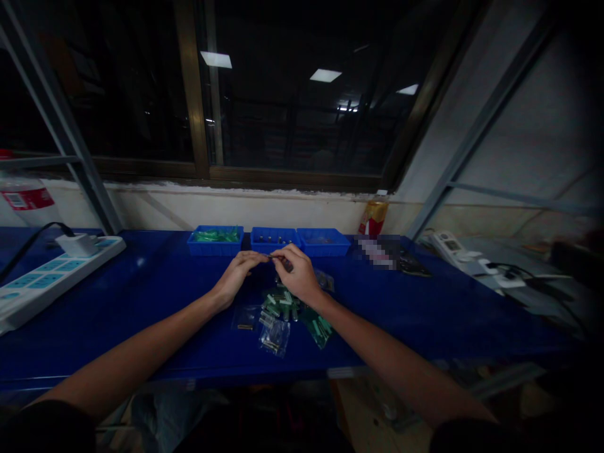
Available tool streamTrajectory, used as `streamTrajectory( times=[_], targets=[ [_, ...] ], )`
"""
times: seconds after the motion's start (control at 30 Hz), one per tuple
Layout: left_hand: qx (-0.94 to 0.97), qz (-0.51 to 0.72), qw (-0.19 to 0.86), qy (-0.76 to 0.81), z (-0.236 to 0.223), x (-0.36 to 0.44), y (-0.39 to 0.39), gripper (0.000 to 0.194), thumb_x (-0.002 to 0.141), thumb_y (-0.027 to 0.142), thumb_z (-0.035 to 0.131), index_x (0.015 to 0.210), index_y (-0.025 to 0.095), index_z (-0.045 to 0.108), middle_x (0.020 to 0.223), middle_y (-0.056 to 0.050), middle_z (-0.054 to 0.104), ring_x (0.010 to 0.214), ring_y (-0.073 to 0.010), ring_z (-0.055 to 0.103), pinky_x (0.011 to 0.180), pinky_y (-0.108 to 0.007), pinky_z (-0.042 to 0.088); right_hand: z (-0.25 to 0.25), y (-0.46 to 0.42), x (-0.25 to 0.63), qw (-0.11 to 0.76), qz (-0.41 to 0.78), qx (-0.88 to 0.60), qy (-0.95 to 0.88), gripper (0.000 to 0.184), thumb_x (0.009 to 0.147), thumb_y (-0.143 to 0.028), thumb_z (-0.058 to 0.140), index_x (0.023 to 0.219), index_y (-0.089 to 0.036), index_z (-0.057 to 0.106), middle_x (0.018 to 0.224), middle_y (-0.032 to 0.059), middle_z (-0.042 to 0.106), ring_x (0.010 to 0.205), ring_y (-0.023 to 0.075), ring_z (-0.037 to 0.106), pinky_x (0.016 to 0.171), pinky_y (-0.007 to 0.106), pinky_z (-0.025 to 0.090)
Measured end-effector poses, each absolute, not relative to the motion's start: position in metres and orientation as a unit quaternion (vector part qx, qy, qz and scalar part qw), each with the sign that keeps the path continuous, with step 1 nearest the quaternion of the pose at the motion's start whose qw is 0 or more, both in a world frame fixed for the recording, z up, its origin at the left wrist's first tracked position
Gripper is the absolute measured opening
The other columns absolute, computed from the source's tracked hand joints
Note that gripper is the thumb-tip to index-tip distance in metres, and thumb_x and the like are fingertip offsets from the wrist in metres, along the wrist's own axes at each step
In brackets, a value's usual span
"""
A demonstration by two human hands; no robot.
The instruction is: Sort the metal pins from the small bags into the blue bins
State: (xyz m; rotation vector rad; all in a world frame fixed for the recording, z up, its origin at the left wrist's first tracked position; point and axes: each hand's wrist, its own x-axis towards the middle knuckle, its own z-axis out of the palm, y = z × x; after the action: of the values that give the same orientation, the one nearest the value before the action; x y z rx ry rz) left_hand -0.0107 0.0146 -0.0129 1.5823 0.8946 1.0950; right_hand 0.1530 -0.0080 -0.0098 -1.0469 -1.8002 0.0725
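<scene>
My left hand (237, 275) and my right hand (301, 275) meet above the blue table (155, 296), fingertips pinched together. Between them is a small, thin dark piece (270, 256), too small to name. Something dark also shows under the curled fingers of my right hand. Below the hands lies a pile of small green-tinted plastic bags (282, 303) holding light strip-like pieces. Nearer me are clear bags (274, 340) with thin brass-coloured pieces. Just behind my hands stand a blue bin with green bags (214, 248), a bin with small metal parts (264, 248) and a third bin (325, 250).
A white power strip (61, 274) with a plugged-in adapter lies at the left, near a large bottle (26, 200). At the back right stand a bottle with yellow contents (375, 216) and a dark packet (410, 261). Metal shelf posts (89, 182) rise at both sides.
</scene>
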Motion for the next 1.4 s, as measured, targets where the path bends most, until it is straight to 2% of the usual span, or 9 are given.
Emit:
streamTrajectory(
  times=[0.13,0.27,0.37,0.53,0.63,0.8,1.03,1.23,1.4],
  targets=[
    [0.615,0.446,0.511,0.403,-0.015,-0.011,0.018,0.034,0.08,0.044,0.046,0.084,0.018,0.067,0.103,-0.006,0.059,0.099,-0.0221,0.048,0.072,-0.029,0.038,-0.01,-0.01,0.152,0.501,0.001,-0.415,-0.759,0.017,0.08,-0.017,0.048,0.089,-0.021,0.061,0.081,0.0036,0.052,0.078,0.0152,0.053,0.071,0.028,0.045],
    [0.607,0.483,0.506,0.378,-0.018,-0.009,0.022,0.025,0.072,0.037,0.059,0.084,0.015,0.062,0.076,-0.002,0.06,0.066,-0.0134,0.052,0.057,-0.022,0.036,-0.013,-0.01,0.148,0.485,-0.015,-0.394,-0.78,0.017,0.079,-0.016,0.049,0.087,-0.022,0.063,0.088,0.0048,0.049,0.088,0.0165,0.051,0.081,0.031,0.043],
    [0.645,0.523,0.43,0.354,-0.017,-0.009,0.021,0.019,0.074,0.031,0.057,0.084,0.015,0.06,0.077,-0.003,0.061,0.065,-0.0131,0.053,0.057,-0.022,0.038,-0.014,-0.009,0.146,0.496,0.015,-0.426,-0.757,0.015,0.077,-0.022,0.053,0.087,-0.022,0.064,0.099,0.0066,0.045,0.096,0.0178,0.048,0.084,0.032,0.041],
    [0.793,0.51,0.162,0.292,-0.016,-0.012,0.014,0.012,0.08,0.018,0.049,0.085,0.018,0.06,0.084,-0.004,0.06,0.079,-0.0169,0.055,0.069,-0.027,0.041,-0.013,-0.002,0.148,0.497,0.277,-0.498,-0.655,0.038,0.083,-0.045,0.039,0.073,-0.016,0.062,0.08,0.0061,0.055,0.079,0.0173,0.055,0.064,0.029,0.043],
    [0.843,0.467,0.102,0.248,-0.015,-0.011,0.01,0.016,0.08,0.013,0.047,0.085,0.019,0.061,0.085,-0.005,0.06,0.084,-0.018,0.053,0.077,-0.03,0.04,-0.013,0.0,0.148,0.482,0.38,-0.476,-0.63,0.041,0.084,-0.044,0.035,0.068,-0.015,0.059,0.064,0.0027,0.056,0.062,0.0141,0.054,0.053,0.025,0.039],
    [0.828,0.433,0.199,0.296,-0.016,-0.008,0.012,0.014,0.08,0.021,0.05,0.088,0.019,0.061,0.086,-0.004,0.062,0.083,-0.0189,0.055,0.076,-0.03,0.04,-0.015,-0.001,0.149,0.514,0.256,-0.453,-0.682,0.015,0.077,-0.023,0.048,0.078,-0.016,0.062,0.074,0.0017,0.059,0.071,0.014,0.054,0.066,0.026,0.041],
    [0.608,0.443,0.553,0.358,-0.019,-0.008,0.017,0.03,0.078,0.042,0.05,0.076,0.014,0.06,0.072,-0.003,0.059,0.064,-0.0133,0.053,0.054,-0.022,0.037,-0.015,-0.008,0.149,0.46,0.002,-0.413,-0.786,0.031,0.076,-0.008,0.044,0.093,-0.023,0.065,0.09,0.0055,0.051,0.09,0.0171,0.05,0.082,0.032,0.041],
    [0.591,0.485,0.531,0.366,-0.018,-0.009,0.022,0.02,0.074,0.035,0.056,0.08,0.016,0.057,0.067,0.001,0.055,0.061,-0.0115,0.05,0.054,-0.02,0.036,-0.017,-0.008,0.147,0.479,0.058,-0.433,-0.761,0.043,0.065,-0.001,0.047,0.098,-0.025,0.062,0.104,0.0058,0.042,0.098,0.0182,0.047,0.082,0.034,0.043],
    [0.719,0.521,0.317,0.334,-0.01,-0.012,0.016,0.01,0.077,0.027,0.055,0.08,0.018,0.059,0.079,-0.002,0.056,0.075,-0.0156,0.051,0.067,-0.024,0.038,-0.013,-0.003,0.148,0.506,0.225,-0.507,-0.66,0.015,0.073,-0.029,0.054,0.074,-0.019,0.065,0.087,0.0045,0.05,0.085,0.0171,0.051,0.065,0.027,0.045]
  ],
)
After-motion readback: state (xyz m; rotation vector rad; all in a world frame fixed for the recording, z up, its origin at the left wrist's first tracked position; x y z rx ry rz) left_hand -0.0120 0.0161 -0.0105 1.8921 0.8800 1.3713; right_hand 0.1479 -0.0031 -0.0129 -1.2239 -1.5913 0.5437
